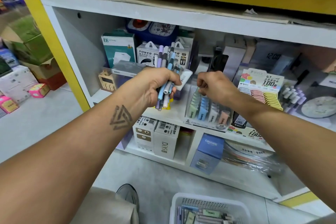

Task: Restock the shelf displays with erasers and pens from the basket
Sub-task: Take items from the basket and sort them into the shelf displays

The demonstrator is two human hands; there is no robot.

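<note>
Basket lies nearest; left hand grips pens; right hand pinches a green eraser.

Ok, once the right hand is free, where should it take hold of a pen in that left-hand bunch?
Probably by the upper ends, coming from above. The pens stand roughly upright in the left hand, whose fingers wrap their lower half; the tops fan apart above the fist, so one can be pinched singly. The right hand is at the eraser display.
</note>
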